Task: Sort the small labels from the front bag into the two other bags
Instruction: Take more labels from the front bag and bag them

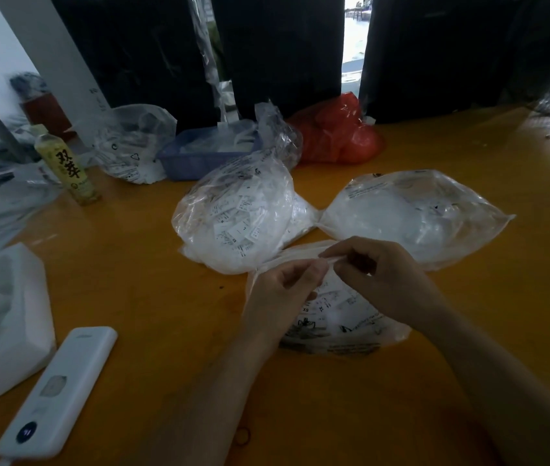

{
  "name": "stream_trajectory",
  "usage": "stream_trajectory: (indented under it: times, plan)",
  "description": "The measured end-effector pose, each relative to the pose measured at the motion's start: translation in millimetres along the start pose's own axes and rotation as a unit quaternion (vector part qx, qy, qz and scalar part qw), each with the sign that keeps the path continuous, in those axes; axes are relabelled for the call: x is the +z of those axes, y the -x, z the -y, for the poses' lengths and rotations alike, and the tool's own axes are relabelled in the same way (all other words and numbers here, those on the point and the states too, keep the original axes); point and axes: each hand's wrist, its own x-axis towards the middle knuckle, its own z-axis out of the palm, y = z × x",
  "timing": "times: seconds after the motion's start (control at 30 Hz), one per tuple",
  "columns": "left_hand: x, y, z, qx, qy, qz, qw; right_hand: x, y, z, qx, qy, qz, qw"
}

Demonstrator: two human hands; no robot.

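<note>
The front bag (344,326), clear plastic with black print and a few small white size labels inside, lies on the orange table just before me. My left hand (283,287) and my right hand (378,274) meet above its mouth, both pinching the thin plastic rim between thumb and fingers. Behind it stand two fuller clear bags: the left bag (233,216), packed with white labels, and the right bag (415,213), holding white material with a few printed labels showing. The two rear bags touch at their near corners.
A white power bank (58,391) and a white foam box (4,317) lie at the near left. Farther back are a yellow drink bottle (68,166), another label bag (132,146), a blue basket (206,153) and a red bag (337,132). A rubber band (243,436) lies near my forearm.
</note>
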Motion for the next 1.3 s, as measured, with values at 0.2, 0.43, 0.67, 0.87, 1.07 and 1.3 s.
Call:
stream_trajectory:
  times: [0.2, 0.43, 0.67, 0.87, 1.07, 1.3]
  plan:
    - [-0.2, -2.5, 3.6, 0.001, 0.005, -0.029, 1.000, -0.7, -0.6, 0.9, 0.040, -0.075, 0.024, 0.996]
    - [0.6, -2.6, 1.0, 0.005, 0.100, -0.001, 0.995, 0.9, -0.4, 2.9, 0.052, -0.082, 0.013, 0.995]
    - [-1.1, -4.4, 5.1, -0.006, 0.079, -0.005, 0.997, 1.9, -2.2, 4.8, 0.070, -0.070, 0.026, 0.995]
    - [-1.8, -5.0, 7.5, -0.011, 0.069, -0.010, 0.997, 5.2, -3.8, 3.1, 0.091, -0.084, -0.010, 0.992]
    - [-0.4, -6.0, 6.9, -0.015, 0.086, -0.021, 0.996, 5.4, -4.9, 0.6, 0.100, -0.119, -0.070, 0.985]
    - [-1.0, -3.2, 5.7, -0.005, 0.055, 0.005, 0.998, 5.0, -0.8, 1.5, 0.028, 0.002, 0.008, 1.000]
